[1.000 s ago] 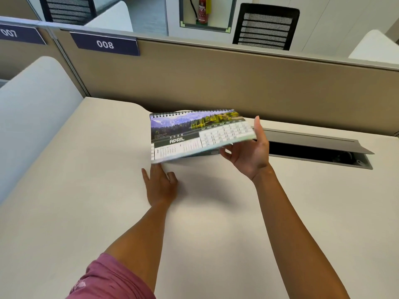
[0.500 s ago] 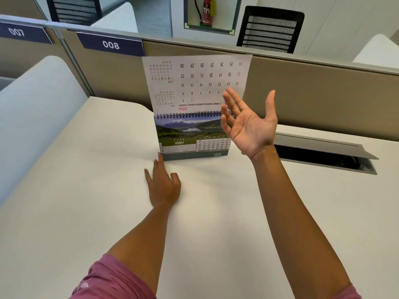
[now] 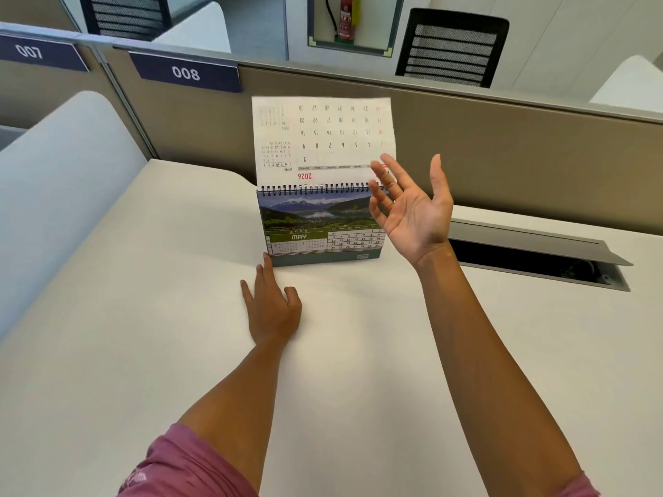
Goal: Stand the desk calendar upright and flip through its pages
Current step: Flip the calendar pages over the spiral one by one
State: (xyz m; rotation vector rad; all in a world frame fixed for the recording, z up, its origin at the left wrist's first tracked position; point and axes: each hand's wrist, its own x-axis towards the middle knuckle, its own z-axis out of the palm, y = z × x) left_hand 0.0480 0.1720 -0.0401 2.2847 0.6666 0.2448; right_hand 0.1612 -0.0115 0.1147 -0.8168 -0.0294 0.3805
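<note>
The desk calendar (image 3: 315, 227) stands upright on the white desk (image 3: 358, 353), showing the MAY page with a mountain lake photo. One page (image 3: 323, 138) is flipped up above the spiral binding, its back with upside-down dates facing me. My right hand (image 3: 409, 206) is raised palm-up with fingers spread, its fingertips at the lower right corner of the lifted page. My left hand (image 3: 272, 303) lies flat on the desk, one fingertip touching the calendar's lower left corner.
A beige partition (image 3: 502, 145) with "007" and "008" labels runs behind the calendar. An open cable hatch (image 3: 538, 256) sits in the desk at the right. A curved white divider (image 3: 53, 195) borders the left side.
The April page has swung from low in front up over the binding, exposing MAY. My right hand rose with it and opened. My left hand stayed flat on the desk.
</note>
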